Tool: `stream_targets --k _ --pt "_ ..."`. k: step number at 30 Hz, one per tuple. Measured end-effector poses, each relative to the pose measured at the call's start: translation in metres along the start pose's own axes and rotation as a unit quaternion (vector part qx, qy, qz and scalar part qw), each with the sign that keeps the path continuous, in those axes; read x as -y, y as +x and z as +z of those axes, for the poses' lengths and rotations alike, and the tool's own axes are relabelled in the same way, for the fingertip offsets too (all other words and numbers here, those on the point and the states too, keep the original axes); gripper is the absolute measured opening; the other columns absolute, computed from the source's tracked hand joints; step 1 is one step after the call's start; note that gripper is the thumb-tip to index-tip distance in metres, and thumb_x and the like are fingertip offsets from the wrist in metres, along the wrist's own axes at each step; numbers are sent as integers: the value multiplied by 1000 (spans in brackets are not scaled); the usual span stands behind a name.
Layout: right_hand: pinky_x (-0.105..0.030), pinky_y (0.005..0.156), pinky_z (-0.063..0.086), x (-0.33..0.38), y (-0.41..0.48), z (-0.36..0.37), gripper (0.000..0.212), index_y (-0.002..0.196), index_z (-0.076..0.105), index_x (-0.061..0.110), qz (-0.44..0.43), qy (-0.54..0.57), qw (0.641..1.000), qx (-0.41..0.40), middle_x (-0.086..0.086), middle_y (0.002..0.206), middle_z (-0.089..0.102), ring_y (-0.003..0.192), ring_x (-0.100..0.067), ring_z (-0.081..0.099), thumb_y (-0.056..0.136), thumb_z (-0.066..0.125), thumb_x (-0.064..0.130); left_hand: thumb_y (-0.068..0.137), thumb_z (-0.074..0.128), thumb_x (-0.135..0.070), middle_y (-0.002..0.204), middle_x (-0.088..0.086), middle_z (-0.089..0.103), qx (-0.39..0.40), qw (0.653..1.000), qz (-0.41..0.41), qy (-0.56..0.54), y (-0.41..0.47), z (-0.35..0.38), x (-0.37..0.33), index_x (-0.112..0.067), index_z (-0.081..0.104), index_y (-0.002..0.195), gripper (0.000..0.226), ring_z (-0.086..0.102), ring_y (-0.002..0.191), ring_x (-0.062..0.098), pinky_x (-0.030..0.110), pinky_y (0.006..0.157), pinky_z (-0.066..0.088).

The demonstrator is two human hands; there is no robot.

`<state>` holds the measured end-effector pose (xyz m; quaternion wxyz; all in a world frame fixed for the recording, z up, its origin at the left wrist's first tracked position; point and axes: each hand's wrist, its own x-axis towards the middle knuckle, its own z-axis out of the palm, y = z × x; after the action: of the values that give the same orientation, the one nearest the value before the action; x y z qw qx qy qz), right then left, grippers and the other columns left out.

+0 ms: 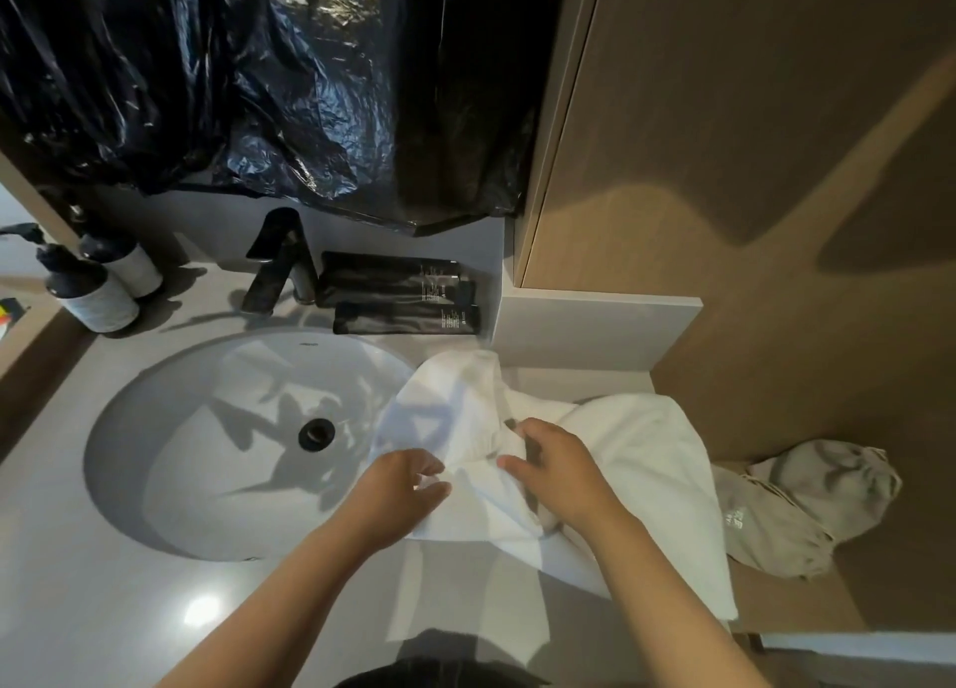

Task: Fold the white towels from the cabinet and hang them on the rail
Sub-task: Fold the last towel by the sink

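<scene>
- White towel [636,449] lies crumpled on the counter right of the sink [155,429], one corner over the basin rim.
- Left hand [408,485] pinches its near edge; right hand [553,473] curls its fingers into a fold.
- Black tubes [403,320] behind it — white print too small to read.
- Grey cloth bag [807,506] at right — faint lettering, illegible.

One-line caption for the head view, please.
Left hand and right hand grip a rumpled white towel on the counter beside the sink.
</scene>
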<state>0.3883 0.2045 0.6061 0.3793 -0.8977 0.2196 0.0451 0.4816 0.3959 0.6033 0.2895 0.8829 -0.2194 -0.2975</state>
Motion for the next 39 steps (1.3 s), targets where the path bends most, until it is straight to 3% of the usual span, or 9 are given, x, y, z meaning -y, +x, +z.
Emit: stream_targets --k 4,7,9,14,17,21,25,29,39 --pt "-22 59 40 -4 -13 0 20 77 47 39 -44 63 996 -50 12 70 56 60 -8 48 92 60 40 94 57 -29 118 -18 52 14 998 12 -52 0 1 14 -34 51 127 34 52 121 6 13 82 39" --pt "-17 65 46 -5 -28 -7 6 89 56 42 -80 92 986 -110 22 85 64 75 -4 59 95 55 43 98 52 -36 151 -10 31 21 999 -7 -39 0 -1 22 -25 28 151 59 33 141 18 31 108 33" --pt "-11 79 46 -2 -35 -14 18 97 56 57 -88 73 982 -149 38 96 61 93 5 59 97 53 39 99 49 -38 159 1 22 -7 996 -38 -76 0 -4 22 -21 23 153 63 37 139 24 40 113 31" --pt "-21 85 50 9 -41 -29 24 99 60 56 -116 68 978 -157 35 103 64 99 3 60 98 55 33 96 54 -37 133 6 51 -113 991 -15 -72 -4 -19 -4 -17 52 134 42 61 99 17 28 88 44" --pt "-19 84 49 17 -40 -31 18 97 62 53 -126 67 979 -144 34 100 64 98 4 60 97 54 37 95 57 -37 120 -6 61 -108 984 81 -119 -7 -27 -28 -22 57 129 38 60 101 3 17 84 47" --pt "-5 80 42 30 -42 -36 15 96 64 47 -167 56 973 -150 35 99 64 96 5 60 96 51 41 96 55 -36 132 -17 55 -50 969 145 -193 -9 -36 -57 -31 51 132 36 52 119 -1 19 99 41" --pt "-9 76 44 34 -44 -44 16 96 67 37 -186 75 968 -153 27 96 67 93 -1 62 95 52 38 96 56 -35 118 -12 64 -7 962 145 -231 -10 -44 -71 -28 59 122 27 60 108 -1 15 90 46" --pt "-13 71 47 33 -47 -49 17 92 67 36 -173 73 970 -152 22 89 67 88 -3 62 93 52 45 95 60 -27 81 11 66 -30 953 176 -245 -13 -47 -72 -9 67 87 21 62 76 18 33 75 48" --pt "-13 58 36 -16 -52 -67 28 68 42 45 -126 -31 978 -163 24 67 54 65 -2 51 93 55 48 94 49 -33 71 -9 53 -220 935 240 -141 -11 -71 -73 -20 53 77 21 48 66 1 11 57 34"
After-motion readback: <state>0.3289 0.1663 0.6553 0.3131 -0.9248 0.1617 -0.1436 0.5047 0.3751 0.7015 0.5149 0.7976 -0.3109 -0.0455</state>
